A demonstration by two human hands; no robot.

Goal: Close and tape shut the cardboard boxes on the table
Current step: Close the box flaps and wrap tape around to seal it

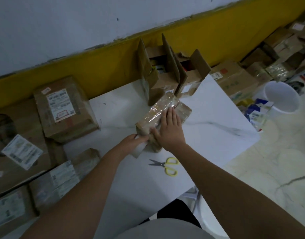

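1. Nearest the camera, both bare forearms reach forward over the white table (208, 135).
2. A pair of scissors (165, 165) with yellow handles lies flat on the table between the forearms, blades shut and pointing left, a little short of the hands and touching neither.
3. The left hand (131, 141) has its fingers curled round a pale tape roll (139, 150) (blurred, so its outline is hard to read), which it holds against the near end of the small box (183, 112).
4. The right hand (169, 131) lies flat on top of the small box, fingers straight and close together, thumb spread toward the left hand, and presses on the clear tape (158, 109) that runs the length of the lid.
5. The small box sits closed near the middle of the table, turned at an angle, its far end just in front of the open boxes.
6. Behind it, at the table's far edge, stand two open boxes side by side, the left open box (163, 80) and the right open box (191, 78), both with flaps upright (the contents are too dark to name).
7. To the left a closed labelled box (65, 109) rests tilted among other cartons.
8. To the right, on the floor, stands a white bucket (282, 97), with more cartons beyond it along the yellow band of the wall (96, 66).
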